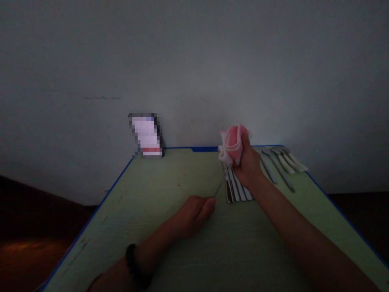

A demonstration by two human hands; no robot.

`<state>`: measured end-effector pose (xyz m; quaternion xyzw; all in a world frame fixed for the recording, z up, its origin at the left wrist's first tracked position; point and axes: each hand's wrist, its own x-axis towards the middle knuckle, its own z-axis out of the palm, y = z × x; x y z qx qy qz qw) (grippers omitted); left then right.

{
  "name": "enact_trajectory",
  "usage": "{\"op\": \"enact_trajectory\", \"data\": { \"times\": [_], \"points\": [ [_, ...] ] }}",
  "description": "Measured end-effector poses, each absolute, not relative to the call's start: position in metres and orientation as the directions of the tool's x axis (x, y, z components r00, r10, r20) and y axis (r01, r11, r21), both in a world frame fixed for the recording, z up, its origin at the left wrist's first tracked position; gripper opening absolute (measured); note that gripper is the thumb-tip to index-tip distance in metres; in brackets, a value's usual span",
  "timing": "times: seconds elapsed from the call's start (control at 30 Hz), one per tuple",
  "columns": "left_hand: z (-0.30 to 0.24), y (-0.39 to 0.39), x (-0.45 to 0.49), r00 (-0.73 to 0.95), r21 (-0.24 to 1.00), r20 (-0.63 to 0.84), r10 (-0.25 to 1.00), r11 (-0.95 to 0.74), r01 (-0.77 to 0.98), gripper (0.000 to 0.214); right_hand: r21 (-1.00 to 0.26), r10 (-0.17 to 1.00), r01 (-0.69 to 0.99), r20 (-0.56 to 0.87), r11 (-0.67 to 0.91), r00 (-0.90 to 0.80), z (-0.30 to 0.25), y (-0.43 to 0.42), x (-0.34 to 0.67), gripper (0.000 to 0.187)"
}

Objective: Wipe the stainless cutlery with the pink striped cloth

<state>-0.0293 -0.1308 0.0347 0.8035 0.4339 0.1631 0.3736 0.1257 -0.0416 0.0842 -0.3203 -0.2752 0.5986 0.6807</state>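
My left hand (196,215) is closed around the lower end of a thin metal piece of cutlery (222,182), which slants up and to the right. Its far end disappears into a crumpled pink and white cloth (232,142), so I cannot tell whether it is a fork or a spoon. The cloth is gripped by my right hand (251,164), thumb on top and fingers mostly hidden. Beneath that hand, several metal pieces of cutlery (238,190) lie side by side on the table, their upper ends covered.
A pale green table (170,178) with blue edging stands against a grey wall. To the right lie metal utensils (281,172) and several with pale handles (293,162). At the back left, a phone (147,136) with a blurred screen leans on the wall.
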Motion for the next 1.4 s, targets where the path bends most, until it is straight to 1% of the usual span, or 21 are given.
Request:
{"op": "enact_trajectory", "data": {
  "times": [0.1, 0.27, 0.43, 0.6, 0.97, 1.23, 1.4],
  "points": [
    [0.035, -0.13, -0.029, 0.569, 0.737, -0.059, 0.82, -0.349, 0.579, 0.044, -0.764, 0.991, -0.639, 0.0, 0.087, 0.134, 0.082, -0.042, 0.125, 0.037],
    [0.036, -0.131, -0.027, 0.558, 0.725, -0.054, 0.828, -0.352, 0.593, 0.045, -0.775, 0.996, -0.629, 0.004, 0.059, 0.089, 0.077, -0.043, 0.121, 0.036],
    [0.035, -0.132, -0.027, 0.544, 0.735, -0.06, 0.837, -0.332, 0.591, 0.045, -0.769, 0.999, -0.639, -0.034, -0.004, 0.035, 0.07, -0.045, 0.118, 0.035],
    [0.035, -0.131, -0.027, 0.555, 0.738, -0.058, 0.83, -0.339, 0.583, 0.045, -0.784, 0.996, -0.621, -0.066, -0.016, 0.058, 0.068, -0.047, 0.115, 0.037],
    [0.036, -0.131, -0.026, 0.543, 0.752, -0.056, 0.838, -0.323, 0.575, 0.042, -0.806, 0.999, -0.59, -0.035, -0.035, -0.011, 0.061, -0.049, 0.111, 0.039],
    [0.032, -0.129, -0.026, 0.536, 0.725, -0.08, 0.84, -0.32, 0.61, 0.038, -0.817, 0.998, -0.575, -0.013, -0.044, -0.057, 0.055, -0.053, 0.105, 0.044],
    [0.03, -0.13, -0.029, 0.545, 0.727, -0.062, 0.836, -0.336, 0.598, 0.04, -0.83, 0.997, -0.553, -0.059, -0.075, -0.046, 0.056, -0.056, 0.102, 0.043]
  ]
}}
